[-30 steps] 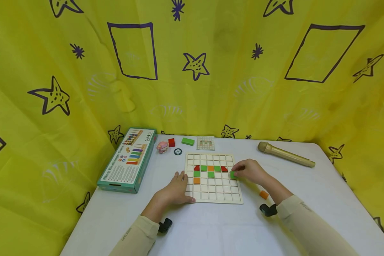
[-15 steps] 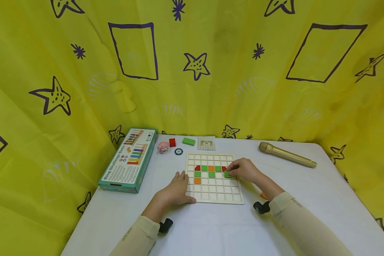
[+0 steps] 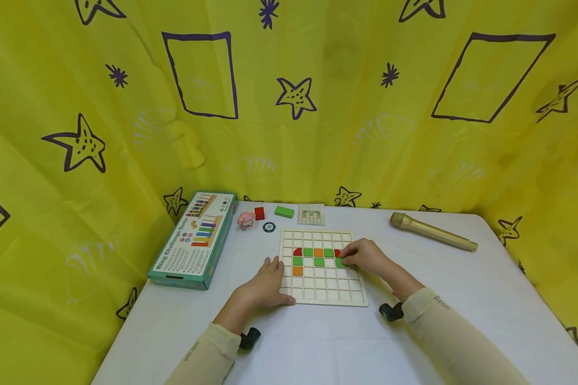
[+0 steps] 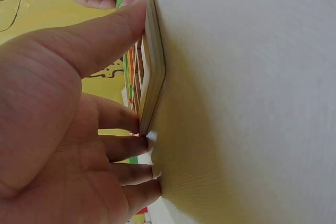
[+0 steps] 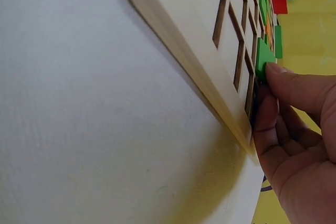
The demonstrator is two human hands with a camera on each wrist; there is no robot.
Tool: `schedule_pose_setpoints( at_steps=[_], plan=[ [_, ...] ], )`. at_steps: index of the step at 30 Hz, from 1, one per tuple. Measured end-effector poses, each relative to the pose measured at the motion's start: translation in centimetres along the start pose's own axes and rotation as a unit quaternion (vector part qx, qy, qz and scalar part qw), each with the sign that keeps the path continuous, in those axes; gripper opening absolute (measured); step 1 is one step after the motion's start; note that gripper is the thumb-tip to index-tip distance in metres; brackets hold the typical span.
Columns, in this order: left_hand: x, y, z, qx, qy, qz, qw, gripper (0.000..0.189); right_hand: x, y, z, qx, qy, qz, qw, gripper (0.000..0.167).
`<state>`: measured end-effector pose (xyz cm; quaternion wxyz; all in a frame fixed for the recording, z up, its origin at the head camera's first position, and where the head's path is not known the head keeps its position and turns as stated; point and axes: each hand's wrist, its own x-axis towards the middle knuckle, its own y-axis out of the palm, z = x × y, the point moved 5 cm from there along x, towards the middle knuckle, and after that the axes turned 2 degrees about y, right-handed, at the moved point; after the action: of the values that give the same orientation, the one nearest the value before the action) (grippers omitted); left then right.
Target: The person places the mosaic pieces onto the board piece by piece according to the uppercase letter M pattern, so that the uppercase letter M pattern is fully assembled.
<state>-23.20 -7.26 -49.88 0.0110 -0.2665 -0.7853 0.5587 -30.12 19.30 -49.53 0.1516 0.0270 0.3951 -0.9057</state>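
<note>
A wooden grid board (image 3: 318, 290) lies on the white table, with red, green and orange tiles in its upper rows. My right hand (image 3: 366, 256) pinches a green tile (image 3: 340, 263) and holds it in a cell on the board's right side, just below a red piece. In the right wrist view, the fingertips (image 5: 283, 77) press on that green tile (image 5: 262, 56) at the board (image 5: 184, 14). My left hand (image 3: 265, 283) rests flat at the board's front left corner. There the thumb (image 4: 100, 35) lies along the board's edge (image 4: 152, 51).
A teal game box (image 3: 195, 238) lies at the left and a gold microphone (image 3: 431, 231) at the back right. Behind the board are a pattern card (image 3: 310, 214), a green block (image 3: 284, 212), a red block (image 3: 259, 213), a pink toy (image 3: 245, 220) and a black ring (image 3: 268, 227). Yellow curtain surrounds the table.
My right hand carried the green tile left from the board's right edge into a cell under the red piece. The left hand stayed put.
</note>
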Motion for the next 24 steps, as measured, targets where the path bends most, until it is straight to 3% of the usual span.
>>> schedule_pose_setpoints(
  at_steps=[24],
  plan=[
    [0.08,-0.06,0.06,0.011,0.009,-0.004,0.9999,0.102,-0.68,0.11,0.13,-0.011,-0.011,-0.021,0.9996,0.004]
  ],
)
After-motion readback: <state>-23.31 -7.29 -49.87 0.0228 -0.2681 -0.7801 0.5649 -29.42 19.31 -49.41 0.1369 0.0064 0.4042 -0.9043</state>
